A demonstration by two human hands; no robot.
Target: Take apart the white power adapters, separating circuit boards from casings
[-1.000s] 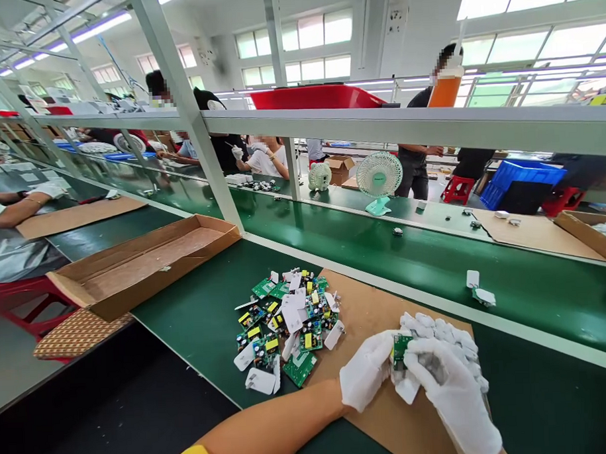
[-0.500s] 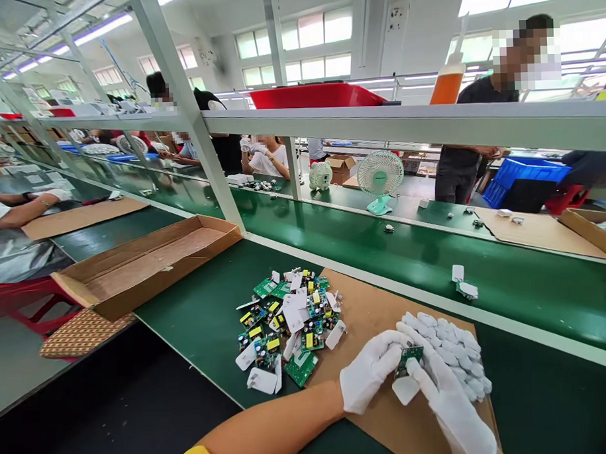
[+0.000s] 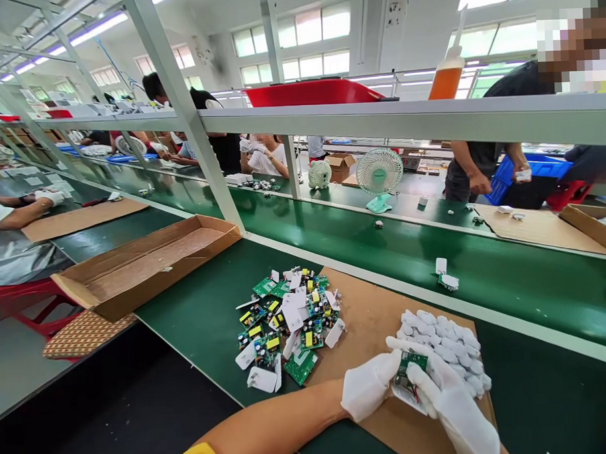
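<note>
Both of my hands wear white gloves and hold one small green circuit board [image 3: 410, 365] with a white plastic piece at its lower side and thin red wires. My left hand [image 3: 372, 382] pinches the board's left edge. My right hand [image 3: 441, 394] grips it from the right, thumb across its face. Just behind my right hand lies a cluster of white rounded pieces [image 3: 449, 344] on a cardboard sheet [image 3: 358, 304]. To the left, a heap of circuit boards [image 3: 289, 320] with yellow parts and white plastic plates sits partly on the sheet, partly on the green table.
A long cardboard tray [image 3: 150, 262] lies at the left. Beyond the white rail runs a green belt [image 3: 333, 229] carrying a board with white plates [image 3: 448, 279]. A metal shelf [image 3: 359, 119] crosses above it. Co-workers sit at left and stand at back right; a green fan [image 3: 379, 178] stands behind.
The board in my hands has been tilted, showing more of its face and red wires. Pieces on the belt have shifted left. The co-worker at back right has leaned over and moved right.
</note>
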